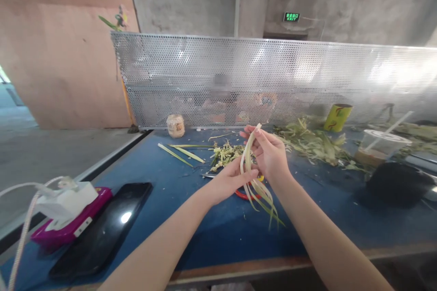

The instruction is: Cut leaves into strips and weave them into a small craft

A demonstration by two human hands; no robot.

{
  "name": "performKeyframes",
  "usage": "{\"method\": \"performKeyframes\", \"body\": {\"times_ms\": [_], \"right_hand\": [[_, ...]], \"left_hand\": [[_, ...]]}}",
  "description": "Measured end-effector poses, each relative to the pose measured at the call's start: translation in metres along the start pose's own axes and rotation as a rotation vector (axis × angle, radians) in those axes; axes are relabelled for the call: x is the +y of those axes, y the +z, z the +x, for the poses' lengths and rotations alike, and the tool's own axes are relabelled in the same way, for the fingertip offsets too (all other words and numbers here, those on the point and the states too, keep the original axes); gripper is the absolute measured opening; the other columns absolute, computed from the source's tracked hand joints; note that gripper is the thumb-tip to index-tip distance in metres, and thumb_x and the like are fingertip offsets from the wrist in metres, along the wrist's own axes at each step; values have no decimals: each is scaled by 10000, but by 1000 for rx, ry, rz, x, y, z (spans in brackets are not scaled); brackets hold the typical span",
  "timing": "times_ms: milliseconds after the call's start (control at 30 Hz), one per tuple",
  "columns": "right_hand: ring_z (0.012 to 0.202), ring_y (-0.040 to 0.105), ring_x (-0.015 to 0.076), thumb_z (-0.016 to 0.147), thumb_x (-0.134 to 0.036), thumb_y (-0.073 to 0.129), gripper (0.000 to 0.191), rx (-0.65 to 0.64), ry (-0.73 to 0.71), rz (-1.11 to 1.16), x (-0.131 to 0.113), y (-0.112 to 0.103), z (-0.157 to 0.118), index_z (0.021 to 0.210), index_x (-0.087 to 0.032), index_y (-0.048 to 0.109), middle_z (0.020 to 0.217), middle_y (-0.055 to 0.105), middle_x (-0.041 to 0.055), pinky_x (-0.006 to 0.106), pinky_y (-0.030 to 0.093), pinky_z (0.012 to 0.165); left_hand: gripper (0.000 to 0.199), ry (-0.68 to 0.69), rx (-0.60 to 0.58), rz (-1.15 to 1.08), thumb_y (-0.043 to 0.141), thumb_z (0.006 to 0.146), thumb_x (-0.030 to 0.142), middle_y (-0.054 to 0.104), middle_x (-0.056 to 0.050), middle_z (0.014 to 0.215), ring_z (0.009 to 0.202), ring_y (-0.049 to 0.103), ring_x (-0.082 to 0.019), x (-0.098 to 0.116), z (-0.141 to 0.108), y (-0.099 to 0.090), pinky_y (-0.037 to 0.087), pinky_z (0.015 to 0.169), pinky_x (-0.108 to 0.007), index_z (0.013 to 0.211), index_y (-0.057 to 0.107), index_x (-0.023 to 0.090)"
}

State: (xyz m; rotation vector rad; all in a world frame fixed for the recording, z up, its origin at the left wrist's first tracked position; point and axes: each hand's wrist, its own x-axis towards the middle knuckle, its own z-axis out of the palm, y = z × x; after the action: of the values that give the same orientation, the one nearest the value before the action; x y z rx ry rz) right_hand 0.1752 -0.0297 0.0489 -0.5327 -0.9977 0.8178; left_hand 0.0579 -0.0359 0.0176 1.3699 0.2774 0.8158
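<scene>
Pale green and cream strips of leaf [262, 193] hang in a loose bunch between my two hands, above the blue table. My right hand [269, 152] pinches their upper ends between thumb and fingertips. Lower down, my left hand [232, 179] is closed around the same strips, thumb on top. Partly hidden beneath them lie scissors with a red handle [244, 194]. Just behind my hands sits a small heap of green plant trimmings [226, 153], with several long cut leaf pieces [186, 152] to its left.
A ball of twine [175, 126] stands near the perforated metal screen [205, 63]. Dry leaves [310, 141], a yellow-green tube [337, 117] and a lidded cup with a straw [380, 145] are on the right. Left are a black phone [102, 232] and a purple power strip [71, 223].
</scene>
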Motion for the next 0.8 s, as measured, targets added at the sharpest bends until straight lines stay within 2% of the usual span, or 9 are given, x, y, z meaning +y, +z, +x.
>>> {"method": "performKeyframes", "body": {"times_ms": [133, 267, 333, 500, 633, 800], "right_hand": [[761, 640, 158, 687, -282, 622, 119, -15, 30, 62, -2, 0, 2, 737, -186, 672, 837, 676, 31, 288, 523, 670], [716, 635, 125, 687, -273, 625, 109, 49, 24, 110, -4, -6, 9, 737, -185, 668, 827, 673, 24, 252, 523, 653], [713, 630, 111, 689, -266, 625, 102, 74, 18, 146, -4, -10, 13, 740, -188, 665, 828, 670, 18, 234, 522, 650], [729, 615, 75, 705, -251, 617, 94, 102, 19, 232, -5, -20, 21, 756, -186, 660, 818, 660, -3, 177, 508, 647], [699, 608, 66, 698, -246, 626, 107, 146, -15, 256, -5, -25, 26, 760, -166, 656, 791, 658, -3, 163, 504, 622], [678, 610, 65, 711, -210, 608, 92, 185, -16, 288, -6, -29, 30, 759, -143, 650, 768, 658, 4, 156, 508, 603]], "left_hand": [[304, -77, 20, -49, 562, 741, 323, 611, -32, 753, 688, 595, -143, 2, 0, 1, 472, 680, -324, 1000, 503, 174], [241, -73, 66, -93, 504, 777, 352, 551, -6, 620, 581, 533, -112, 8, 0, 2, 452, 566, -263, 925, 527, 162], [264, -48, 100, -123, 478, 792, 359, 534, -1, 595, 559, 512, -103, 10, 0, 1, 430, 543, -243, 956, 536, 161], [324, -12, 187, -152, 560, 751, 254, 530, 10, 570, 552, 494, -80, 12, 1, 0, 389, 558, -212, 1047, 526, 127], [442, -67, 149, -144, 560, 749, 281, 586, -32, 654, 609, 536, -118, 15, 0, -1, 394, 570, -254, 1146, 452, 119], [550, -99, 97, -21, 577, 738, 220, 576, -13, 665, 587, 495, -83, 15, -1, -5, 381, 605, -252, 1230, 362, 102]]}}
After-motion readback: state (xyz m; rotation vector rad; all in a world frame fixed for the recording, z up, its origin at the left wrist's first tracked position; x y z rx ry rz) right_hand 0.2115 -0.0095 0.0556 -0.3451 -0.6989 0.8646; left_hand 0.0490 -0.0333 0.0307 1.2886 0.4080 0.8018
